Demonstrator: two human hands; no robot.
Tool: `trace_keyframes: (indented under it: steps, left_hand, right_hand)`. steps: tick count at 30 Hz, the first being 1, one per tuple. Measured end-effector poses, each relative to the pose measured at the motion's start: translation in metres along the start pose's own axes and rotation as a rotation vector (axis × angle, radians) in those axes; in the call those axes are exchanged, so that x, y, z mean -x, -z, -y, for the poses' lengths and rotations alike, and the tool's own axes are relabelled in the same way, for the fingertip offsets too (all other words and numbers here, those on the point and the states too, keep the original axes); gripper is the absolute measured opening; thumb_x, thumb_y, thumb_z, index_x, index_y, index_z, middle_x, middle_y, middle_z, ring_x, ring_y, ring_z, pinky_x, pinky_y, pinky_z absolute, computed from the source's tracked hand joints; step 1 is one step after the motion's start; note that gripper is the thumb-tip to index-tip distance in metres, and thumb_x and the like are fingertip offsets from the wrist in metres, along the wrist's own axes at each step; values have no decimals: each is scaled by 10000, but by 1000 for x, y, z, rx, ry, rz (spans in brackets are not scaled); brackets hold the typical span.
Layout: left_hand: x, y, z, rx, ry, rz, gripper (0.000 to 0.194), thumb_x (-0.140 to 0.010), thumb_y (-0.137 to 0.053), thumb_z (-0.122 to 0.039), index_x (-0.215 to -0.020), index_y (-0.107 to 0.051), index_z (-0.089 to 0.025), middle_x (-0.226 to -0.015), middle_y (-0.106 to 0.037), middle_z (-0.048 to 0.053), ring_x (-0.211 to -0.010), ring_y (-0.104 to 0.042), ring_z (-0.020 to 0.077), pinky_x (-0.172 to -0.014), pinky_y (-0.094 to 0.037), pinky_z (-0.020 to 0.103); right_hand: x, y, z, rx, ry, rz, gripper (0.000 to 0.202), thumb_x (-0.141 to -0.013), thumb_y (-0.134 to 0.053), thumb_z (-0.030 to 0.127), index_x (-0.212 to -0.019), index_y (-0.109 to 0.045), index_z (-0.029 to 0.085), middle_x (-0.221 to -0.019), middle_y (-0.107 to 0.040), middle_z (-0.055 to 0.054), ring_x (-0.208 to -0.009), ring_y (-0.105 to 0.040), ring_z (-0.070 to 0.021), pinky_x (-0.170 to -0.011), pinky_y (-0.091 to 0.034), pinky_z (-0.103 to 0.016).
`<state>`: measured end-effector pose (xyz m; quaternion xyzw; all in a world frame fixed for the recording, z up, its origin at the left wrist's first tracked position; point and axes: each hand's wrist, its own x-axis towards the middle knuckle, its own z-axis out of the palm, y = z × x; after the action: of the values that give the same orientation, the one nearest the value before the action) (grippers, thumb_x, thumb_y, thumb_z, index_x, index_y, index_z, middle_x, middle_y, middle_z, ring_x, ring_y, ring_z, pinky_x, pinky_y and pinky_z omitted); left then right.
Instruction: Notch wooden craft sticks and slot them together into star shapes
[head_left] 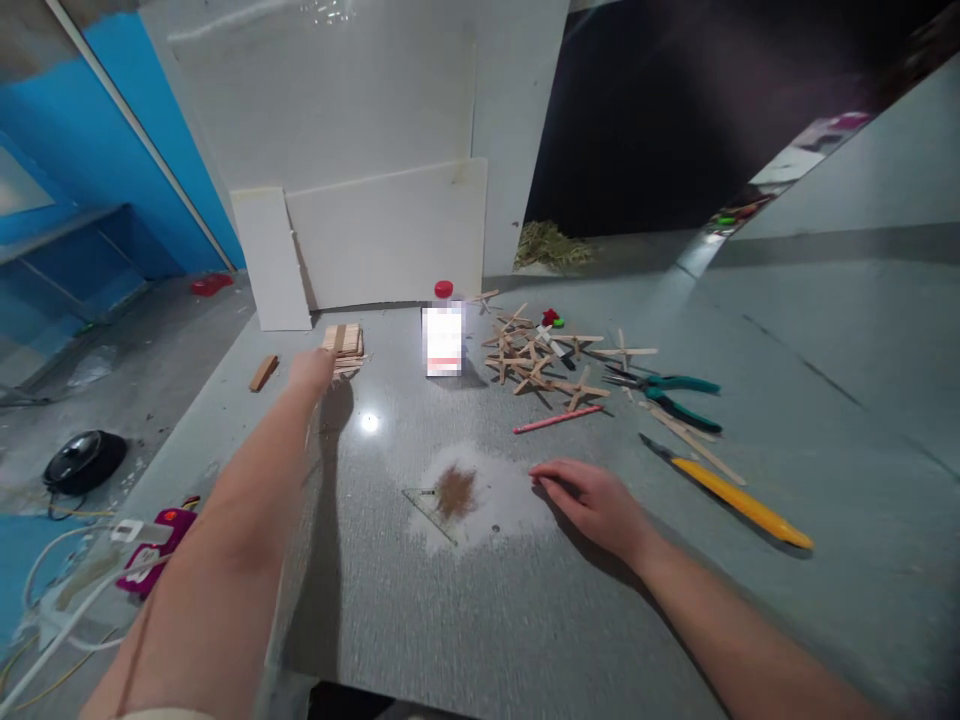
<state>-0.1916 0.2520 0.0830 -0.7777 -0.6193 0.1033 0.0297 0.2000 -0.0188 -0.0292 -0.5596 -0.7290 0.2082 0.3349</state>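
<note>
My left hand (312,372) reaches to the stack of wooden craft sticks (346,340) at the back left. Its fingers are bent in at the stack's near left edge; what lies between the fingertips is hidden. Low over the tabletop, my right hand (592,500) has its fingers curled together, thumb close to the index finger, and no object shows in it. Beside it lies a patch of pale dust with brown powder (456,490). A clear set square (431,515) lies on the patch. Farther back is a pink pencil (558,419).
A red-capped bottle (444,340) stands mid-table. Joined craft-stick pieces (532,360) lie piled right of it, near teal pliers (667,390) and a yellow-handled cutter (735,498). A small wooden block (263,373) sits near the left edge. White boards (386,235) lean behind.
</note>
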Motion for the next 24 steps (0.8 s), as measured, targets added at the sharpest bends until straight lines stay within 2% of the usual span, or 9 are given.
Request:
trace_keyframes:
  steps: [4,7,9,13,17,19,21,24]
  left_hand:
    - [30,7,-6,49,-9,-50,390,-992,-644,-382,-1313,-599,-165,-1302,-632,111,-1116,-659,245,-939,-589,460]
    - [58,5,-27,114,-40,-75,382,-993,-641,-386,-1300,-606,-163,-1292,-637,110,-1112,-660,244,-940,-588,460]
    - [79,1,-51,171,-103,-59,358,-998,-633,-385,-1285,-617,-171,-1292,-639,108,-1107,-659,236,-945,-587,453]
    - [123,-12,-116,314,-285,11,346,-1001,-630,-381,-1278,-619,-174,-1275,-646,105,-1081,-666,225,-925,-594,436]
    - [158,-20,-173,449,-438,30,350,-1003,-627,-378,-1289,-614,-177,-1272,-647,104,-1069,-669,221,-917,-598,430]
    - [169,-21,-192,495,-465,14,333,-1010,-616,-378,-1277,-620,-178,-1254,-655,101,-1046,-673,211,-906,-601,418]
    - [175,-22,-206,522,-490,7,310,-1012,-612,-377,-1248,-633,-176,-1228,-665,96,-1025,-677,202,-894,-603,407]
    - [181,-26,-225,542,-528,6,290,-1011,-615,-375,-1216,-647,-172,-1211,-672,92,-1018,-678,199,-894,-602,403]
  right_hand:
    - [-4,-5,3,-13,-16,-2,225,-957,-537,316,-956,-746,234,-911,-782,-60,-836,-730,-214,-776,-555,-342]
    - [-5,-8,2,-24,-15,-18,213,-939,-549,311,-951,-749,238,-912,-784,-59,-838,-730,-218,-789,-559,-347]
    - [-4,-8,0,-35,-12,-35,211,-925,-546,307,-939,-746,241,-910,-786,-61,-841,-734,-222,-790,-563,-351]
    - [0,-7,-4,-62,-14,-94,215,-935,-532,328,-969,-729,249,-915,-786,-70,-851,-741,-234,-788,-570,-362]
    - [3,-7,-2,-99,17,-138,261,-974,-524,363,-1153,-675,249,-1008,-774,-80,-883,-730,-227,-777,-578,-351]
    - [2,-9,1,-114,42,-166,334,-996,-494,364,-1286,-601,238,-1089,-752,-91,-928,-716,-221,-811,-587,-361]
    - [2,-10,2,-120,63,-170,353,-1018,-473,360,-1333,-565,232,-1109,-738,-91,-903,-706,-207,-753,-594,-344]
    - [2,-10,4,-105,100,-124,265,-1026,-556,379,-1201,-645,202,-1066,-726,-66,-885,-696,-182,-806,-600,-357]
